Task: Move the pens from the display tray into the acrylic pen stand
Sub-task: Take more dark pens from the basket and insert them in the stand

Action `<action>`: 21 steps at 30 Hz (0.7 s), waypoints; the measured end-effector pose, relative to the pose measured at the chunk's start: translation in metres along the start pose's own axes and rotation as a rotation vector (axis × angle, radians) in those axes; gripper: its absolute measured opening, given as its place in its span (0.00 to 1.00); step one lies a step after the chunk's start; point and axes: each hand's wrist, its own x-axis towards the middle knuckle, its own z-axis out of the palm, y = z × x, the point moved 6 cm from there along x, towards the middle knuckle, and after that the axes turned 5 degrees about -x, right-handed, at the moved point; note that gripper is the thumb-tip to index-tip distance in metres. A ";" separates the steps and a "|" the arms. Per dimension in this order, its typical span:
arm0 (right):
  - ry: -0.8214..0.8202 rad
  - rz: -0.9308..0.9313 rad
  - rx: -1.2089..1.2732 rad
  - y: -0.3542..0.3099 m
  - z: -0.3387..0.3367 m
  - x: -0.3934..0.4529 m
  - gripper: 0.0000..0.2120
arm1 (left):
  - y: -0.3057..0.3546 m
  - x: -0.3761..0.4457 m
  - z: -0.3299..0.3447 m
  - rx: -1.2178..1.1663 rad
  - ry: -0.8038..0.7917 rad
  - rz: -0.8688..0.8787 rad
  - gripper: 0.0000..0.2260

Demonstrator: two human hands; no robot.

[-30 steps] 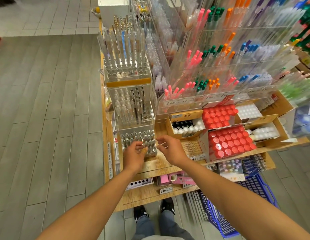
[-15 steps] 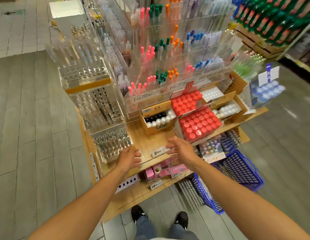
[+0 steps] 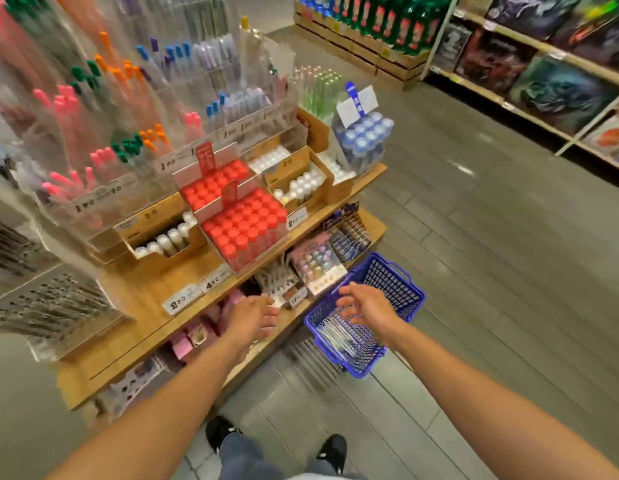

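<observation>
Both hands have come away from the clear stand at the left end of the display and swung to the right; a second ago they were at its front tier, and the view has turned with them toward the aisle.

The left hand [image 3: 254, 318] hangs over the front edge of the lower shelf [image 3: 294, 322], its fingers loosely curled and holding nothing that I can see. It sits just above the pink packets [image 3: 194, 336] stocked there, though whether it touches anything is hard to tell through the blur. The right hand [image 3: 367, 308] is spread open, fingers apart, palm down over the blue basket [image 3: 398, 289] standing on the floor, and it is empty as well. Thin clear-bodied pens [image 3: 335, 336] lie in the bottom of that basket, under the right hand.

The acrylic pen stand [image 3: 48, 306] now sits far off to the left on the wooden counter [image 3: 152, 289], well apart from both hands, its tiers packed with dark-tipped pens. Between it and the hands, price tags [image 3: 181, 297] line the counter's front edge. Behind them stand cardboard boxes of red-capped tubes [image 3: 245, 226] and white-capped ones [image 3: 301, 185], and above those rise blurred racks of pink, orange, green and blue pens [image 3: 110, 109]. The person's black shoes [image 3: 330, 448] stand on the grey plank floor below.
</observation>
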 end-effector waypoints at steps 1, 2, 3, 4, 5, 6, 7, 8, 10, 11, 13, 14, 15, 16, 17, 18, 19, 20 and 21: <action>0.012 0.009 -0.002 0.008 -0.020 -0.001 0.14 | -0.004 -0.002 0.020 0.010 -0.017 -0.003 0.10; 0.030 0.019 -0.005 0.016 -0.038 0.000 0.14 | -0.009 -0.003 0.038 0.012 -0.032 -0.011 0.08; 0.048 0.028 -0.014 0.024 -0.055 0.000 0.14 | -0.014 -0.004 0.053 0.013 -0.046 -0.022 0.07; 0.063 0.034 -0.026 0.031 -0.070 0.001 0.14 | -0.019 -0.004 0.067 0.014 -0.057 -0.028 0.06; 0.074 0.039 -0.041 0.038 -0.083 0.002 0.13 | -0.023 -0.004 0.080 0.016 -0.068 -0.032 0.05; 0.084 0.045 -0.054 0.044 -0.095 0.004 0.12 | -0.027 -0.004 0.092 0.014 -0.084 -0.042 0.05; 0.092 0.052 -0.064 0.049 -0.105 0.006 0.11 | -0.031 -0.003 0.103 0.007 -0.105 -0.058 0.05; 0.096 0.061 -0.071 0.054 -0.112 0.010 0.11 | -0.035 -0.001 0.113 0.005 -0.124 -0.078 0.07; 0.094 0.086 -0.080 0.064 -0.125 0.020 0.09 | -0.044 0.006 0.130 0.013 -0.134 -0.123 0.09; 0.093 0.102 -0.086 0.068 -0.130 0.026 0.09 | -0.050 0.012 0.136 0.027 -0.120 -0.137 0.08; 0.095 0.128 -0.100 0.077 -0.140 0.044 0.09 | -0.059 0.028 0.148 0.055 -0.096 -0.139 0.07; 0.099 0.138 -0.110 0.081 -0.144 0.054 0.09 | -0.062 0.038 0.155 0.054 -0.096 -0.145 0.07; 0.105 0.145 -0.119 0.085 -0.149 0.064 0.09 | -0.064 0.047 0.161 0.049 -0.100 -0.155 0.06; 0.112 0.152 -0.128 0.088 -0.154 0.074 0.09 | -0.066 0.058 0.169 0.045 -0.106 -0.166 0.06; 0.115 0.161 -0.142 0.091 -0.159 0.083 0.08 | -0.068 0.068 0.175 0.045 -0.110 -0.182 0.06; 0.115 0.176 -0.160 0.095 -0.162 0.090 0.08 | -0.071 0.077 0.181 0.046 -0.115 -0.203 0.06; 0.120 0.190 -0.187 0.098 -0.166 0.095 0.07 | -0.073 0.085 0.186 0.045 -0.120 -0.221 0.07; 0.126 0.200 -0.221 0.100 -0.170 0.101 0.07 | -0.075 0.094 0.191 0.044 -0.123 -0.232 0.07; 0.127 0.206 -0.252 0.103 -0.174 0.107 0.08 | -0.079 0.104 0.195 0.045 -0.126 -0.241 0.06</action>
